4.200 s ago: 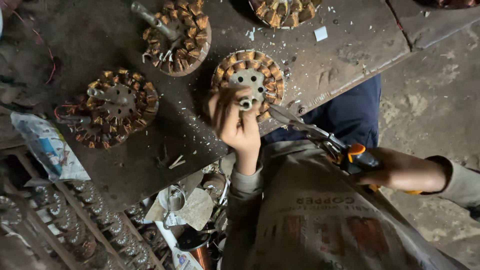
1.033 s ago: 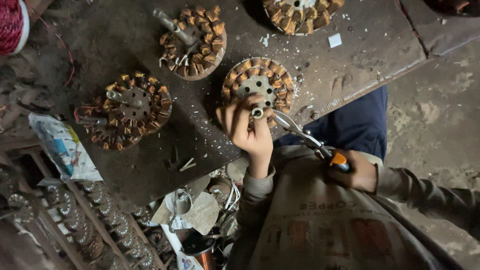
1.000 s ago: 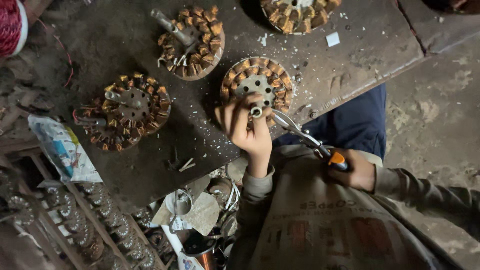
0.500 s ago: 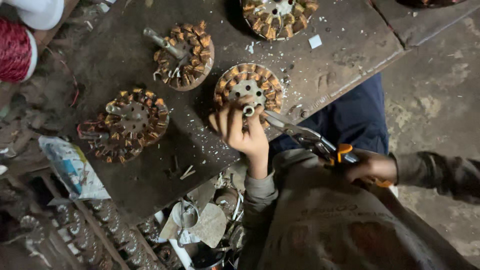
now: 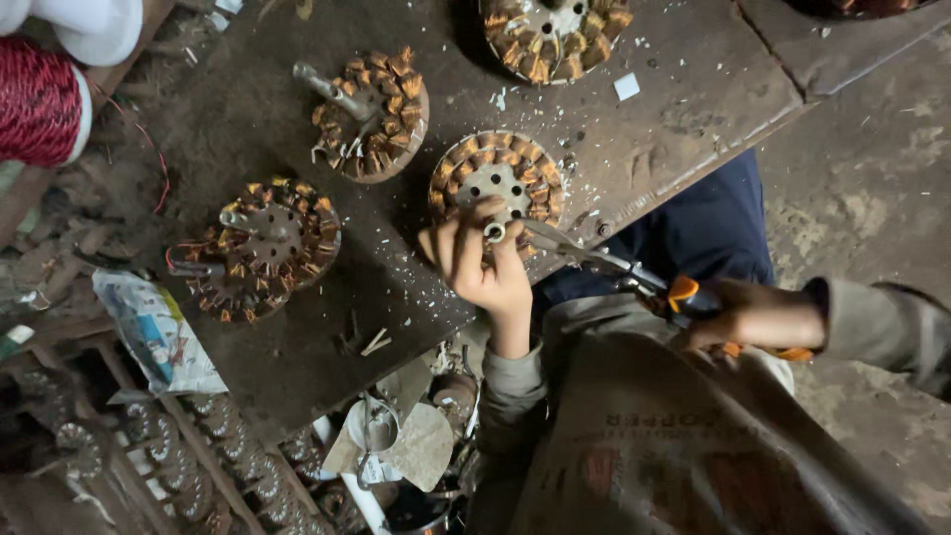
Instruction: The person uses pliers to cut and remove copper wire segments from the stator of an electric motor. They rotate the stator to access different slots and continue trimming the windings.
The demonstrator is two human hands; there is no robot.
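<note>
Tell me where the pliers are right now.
In the head view the pliers lie right of centre, orange handles in the right hand, jaws reaching left to the hub of the stator that the left hand steadies on the workbench.

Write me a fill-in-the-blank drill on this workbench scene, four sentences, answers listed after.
1. The right hand grips pliers whose handles are ____ in colour.
2. The left hand rests on a round copper-wound stator lying on the ____.
3. The spool at the upper left is wound with ____ wire.
4. The plier tips reach toward a small metal ____ held at the left hand's fingertips.

Answers: orange; workbench; red; ring
</note>
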